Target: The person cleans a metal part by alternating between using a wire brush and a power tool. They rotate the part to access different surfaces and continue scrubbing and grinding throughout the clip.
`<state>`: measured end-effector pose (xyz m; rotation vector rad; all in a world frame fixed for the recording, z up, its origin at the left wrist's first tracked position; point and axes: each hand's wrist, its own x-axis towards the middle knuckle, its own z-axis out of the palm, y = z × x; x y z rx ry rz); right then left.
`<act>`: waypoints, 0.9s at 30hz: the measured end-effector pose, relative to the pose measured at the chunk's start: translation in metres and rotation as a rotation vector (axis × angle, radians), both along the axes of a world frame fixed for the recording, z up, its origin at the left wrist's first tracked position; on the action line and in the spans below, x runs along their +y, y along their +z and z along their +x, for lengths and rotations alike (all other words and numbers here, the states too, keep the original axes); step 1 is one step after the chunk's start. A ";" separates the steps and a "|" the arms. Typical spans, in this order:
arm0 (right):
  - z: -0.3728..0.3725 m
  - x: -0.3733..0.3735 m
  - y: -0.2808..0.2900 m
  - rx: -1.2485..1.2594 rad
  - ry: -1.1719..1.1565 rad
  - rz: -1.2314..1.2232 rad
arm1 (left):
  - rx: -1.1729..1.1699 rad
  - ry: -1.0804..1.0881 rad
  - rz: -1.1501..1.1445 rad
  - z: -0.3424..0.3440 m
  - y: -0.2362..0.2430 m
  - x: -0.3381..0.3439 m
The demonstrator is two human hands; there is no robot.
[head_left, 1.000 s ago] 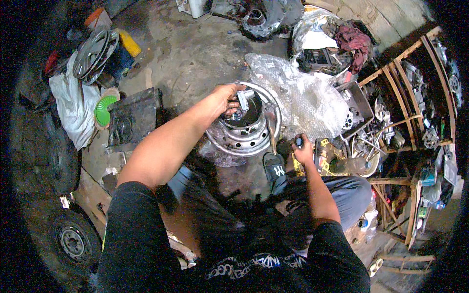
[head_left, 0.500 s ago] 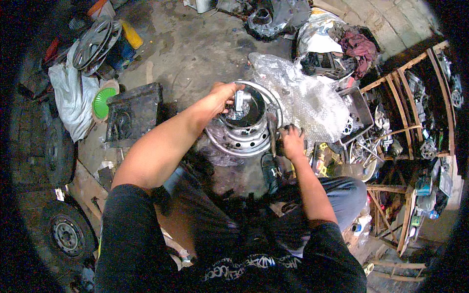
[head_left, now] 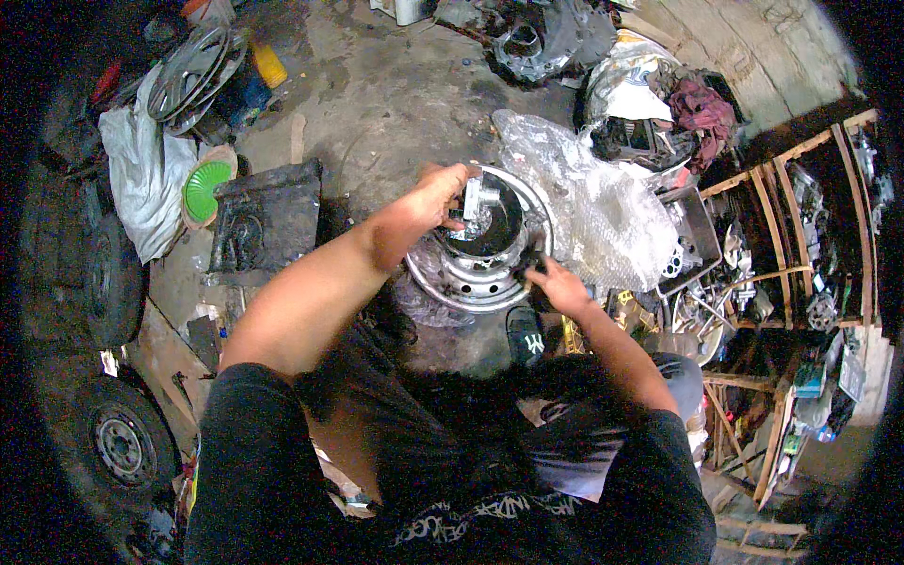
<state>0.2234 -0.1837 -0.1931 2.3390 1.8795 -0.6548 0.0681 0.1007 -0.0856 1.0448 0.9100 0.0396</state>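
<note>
A dusty concrete floor (head_left: 377,104) fills the scene, cluttered on all sides. At the right stands a wooden shelf rack (head_left: 791,235) crowded with small metal parts. A crumpled sheet of clear plastic wrap (head_left: 593,202) lies on the floor just right of centre, touching the far right rim of a silver steel wheel rim (head_left: 471,273), which lies flat on the floor in the middle, just beyond the person's knees. At the far left a white sack (head_left: 141,179) rests near a hubcap (head_left: 188,71), with a green round lid (head_left: 205,188) and a dark, dirty slab (head_left: 266,217) just beside it. Two tyred wheels (head_left: 122,443) lie at the near left.

The left hand (head_left: 433,198) reaches over the rim's dark hollow and is closed around a small shiny metal part (head_left: 476,200). The right hand (head_left: 557,282) rests on the rim's near right edge, fingers curled on something small and dark; what it is cannot be told.
</note>
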 end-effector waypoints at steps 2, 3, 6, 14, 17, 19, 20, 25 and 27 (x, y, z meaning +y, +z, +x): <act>0.005 0.001 0.039 0.135 -0.121 0.086 | -0.118 -0.108 0.022 -0.009 0.005 -0.004; 0.013 -0.001 0.046 0.204 -0.185 0.130 | -0.115 -0.117 0.008 -0.006 0.008 -0.002; 0.026 -0.011 0.058 0.151 -0.283 0.639 | -0.095 -0.124 -0.053 0.008 0.012 -0.007; 0.001 0.030 0.197 0.304 -0.407 0.851 | -0.017 -0.043 -0.188 0.015 0.018 -0.006; -0.004 0.046 0.204 0.319 -0.271 0.826 | -0.025 -0.034 -0.175 0.012 0.022 -0.012; -0.009 0.053 0.203 0.374 -0.218 0.795 | -0.071 -0.034 -0.175 0.005 0.018 -0.012; -0.014 0.052 0.204 0.399 -0.238 0.760 | -0.075 -0.029 -0.167 0.004 0.016 -0.011; -0.026 0.060 0.186 0.420 -0.197 0.730 | -0.040 -0.222 -0.043 0.005 0.015 -0.012; -0.010 0.064 0.184 0.323 -0.294 0.781 | -0.116 -0.275 -0.032 -0.001 0.022 -0.017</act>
